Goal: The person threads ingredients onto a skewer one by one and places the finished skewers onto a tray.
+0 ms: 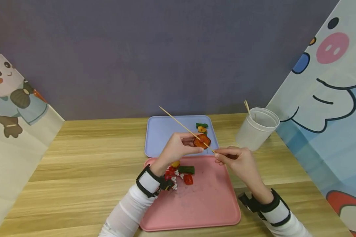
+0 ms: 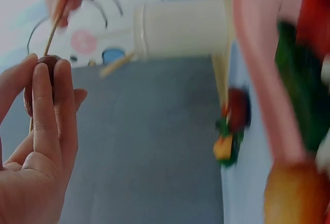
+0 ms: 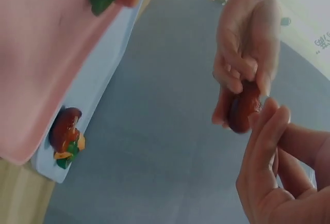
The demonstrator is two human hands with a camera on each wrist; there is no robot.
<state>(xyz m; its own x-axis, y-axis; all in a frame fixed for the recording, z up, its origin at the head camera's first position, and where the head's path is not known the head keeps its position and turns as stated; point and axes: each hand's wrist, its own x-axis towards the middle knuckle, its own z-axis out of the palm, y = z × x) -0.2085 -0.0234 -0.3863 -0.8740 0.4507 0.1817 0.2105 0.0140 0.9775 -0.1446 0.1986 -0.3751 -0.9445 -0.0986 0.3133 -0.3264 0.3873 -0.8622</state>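
Observation:
My left hand holds a round, glossy reddish-brown food slice with a darker rim between thumb and fingers, above the blue tray. A thin bamboo skewer crosses the slice's middle and appears to pass through it. One skewer end points up and left. Near the lower end, my right hand pinches the stick between thumb and fingers. In the right wrist view the fingertips are close beside the slice. The left wrist view has the slice mostly hidden behind the left fingers.
The blue tray bears green and yellow-orange pieces and another brown piece. On the pink tray lie a green piece, red pieces, a yellow piece and small white bits. A white tub with skewers stands at right.

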